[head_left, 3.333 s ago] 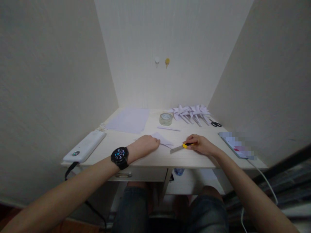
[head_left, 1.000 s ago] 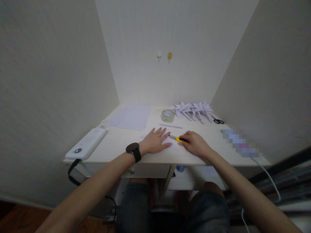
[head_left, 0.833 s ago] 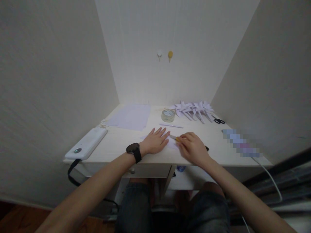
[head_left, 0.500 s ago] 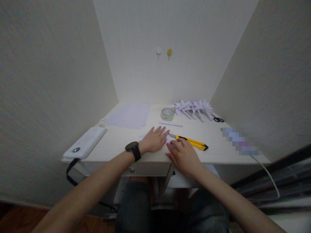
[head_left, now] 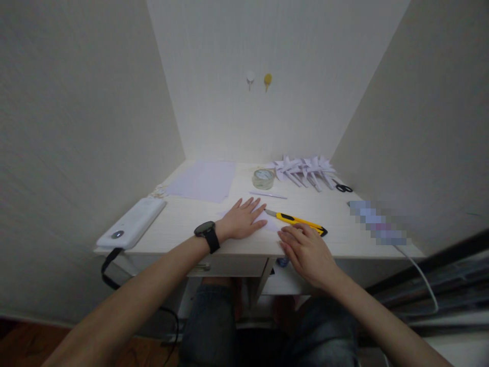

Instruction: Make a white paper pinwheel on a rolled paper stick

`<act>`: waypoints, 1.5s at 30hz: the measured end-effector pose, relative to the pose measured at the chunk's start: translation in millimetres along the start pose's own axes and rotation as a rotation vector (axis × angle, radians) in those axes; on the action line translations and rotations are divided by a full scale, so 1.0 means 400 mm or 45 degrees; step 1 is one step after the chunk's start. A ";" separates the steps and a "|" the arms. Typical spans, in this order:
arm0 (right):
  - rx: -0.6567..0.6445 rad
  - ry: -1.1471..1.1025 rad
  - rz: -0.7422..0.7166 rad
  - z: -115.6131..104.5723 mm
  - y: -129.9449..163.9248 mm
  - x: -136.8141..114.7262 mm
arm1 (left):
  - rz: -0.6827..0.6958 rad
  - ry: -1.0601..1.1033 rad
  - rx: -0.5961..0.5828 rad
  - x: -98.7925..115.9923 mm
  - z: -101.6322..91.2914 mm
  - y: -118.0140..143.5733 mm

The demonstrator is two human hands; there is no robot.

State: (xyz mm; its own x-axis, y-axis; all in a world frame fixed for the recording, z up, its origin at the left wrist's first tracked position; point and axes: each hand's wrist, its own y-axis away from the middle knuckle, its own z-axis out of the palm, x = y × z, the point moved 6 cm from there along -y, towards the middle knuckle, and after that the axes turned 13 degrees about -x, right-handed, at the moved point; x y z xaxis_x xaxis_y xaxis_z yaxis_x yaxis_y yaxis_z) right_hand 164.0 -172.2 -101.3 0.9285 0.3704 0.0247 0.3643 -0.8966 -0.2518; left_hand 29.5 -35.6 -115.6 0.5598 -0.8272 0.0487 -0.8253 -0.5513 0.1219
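My left hand point(head_left: 241, 220), with a black watch on the wrist, lies flat with fingers spread on a small piece of folded white paper point(head_left: 270, 224). Most of that paper is hidden beneath the hand. Close to the paper's right corner is my right hand point(head_left: 307, 251), its fingers loosely bent and apart, with nothing visible in it. Just beyond it a yellow utility knife point(head_left: 300, 220) rests on the desk, blade out and pointing left toward my left fingertips. The right hand partly overlaps the knife's lower edge in view.
White paper sheets point(head_left: 206, 179) lie at the back left. Behind my hands are a thin paper stick point(head_left: 268, 194) and a roll of clear tape point(head_left: 263, 179). Several paper pinwheels point(head_left: 305, 171) and black scissors point(head_left: 344, 188) occupy the back right. A white power bank point(head_left: 132, 224) sits at the left edge.
My right hand has slid right and slightly toward me, away from my left hand, uncovering more of the folded paper. The left hand stays flat on the paper.
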 end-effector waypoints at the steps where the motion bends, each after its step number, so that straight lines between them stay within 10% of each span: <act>1: 0.005 -0.006 0.000 -0.001 -0.001 -0.001 | 0.008 0.003 -0.002 -0.006 -0.001 0.004; 15: 0.006 -0.060 -0.002 0.011 0.013 0.021 | -0.049 -0.016 0.009 -0.119 0.013 0.075; 27: 0.120 -0.182 0.056 -0.032 -0.061 0.117 | 0.124 0.015 0.070 -0.011 -0.028 0.004; 45: -0.110 -0.232 0.119 0.020 -0.083 0.174 | -0.064 -0.025 -0.009 -0.009 -0.011 0.006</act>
State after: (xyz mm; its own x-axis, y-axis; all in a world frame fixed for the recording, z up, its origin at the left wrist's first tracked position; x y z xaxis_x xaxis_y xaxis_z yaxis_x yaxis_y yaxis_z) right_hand 216.1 -114.7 -99.0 0.9334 0.3151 -0.1720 0.2889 -0.9437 -0.1609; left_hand 25.7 -33.5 -111.2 0.5989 -0.8005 0.0228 -0.7956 -0.5916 0.1304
